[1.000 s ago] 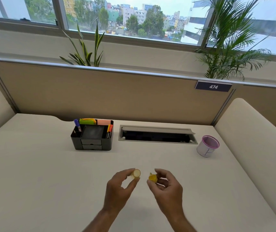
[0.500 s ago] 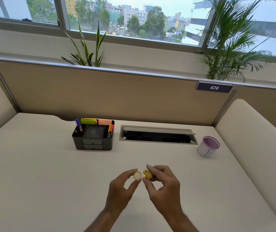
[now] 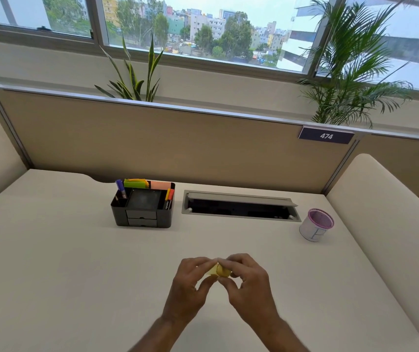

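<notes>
Two small yellow pieces (image 3: 219, 271) meet between my hands, low over the middle of the white desk (image 3: 76, 275). My left hand (image 3: 190, 288) pinches the paler piece between thumb and fingers. My right hand (image 3: 247, 283) pinches the deeper yellow round piece. The fingertips of both hands touch around the pieces and hide most of them. I cannot tell whether the pieces are joined.
A black desk organiser (image 3: 143, 207) with pens and sticky notes stands at the back centre-left. A grey cable hatch (image 3: 240, 205) is set into the desk beside it. A white cup with a purple rim (image 3: 316, 228) stands at the right. Padded partitions flank the desk.
My hands have come together. The two yellow pieces, held apart a second ago, now touch between my fingertips.
</notes>
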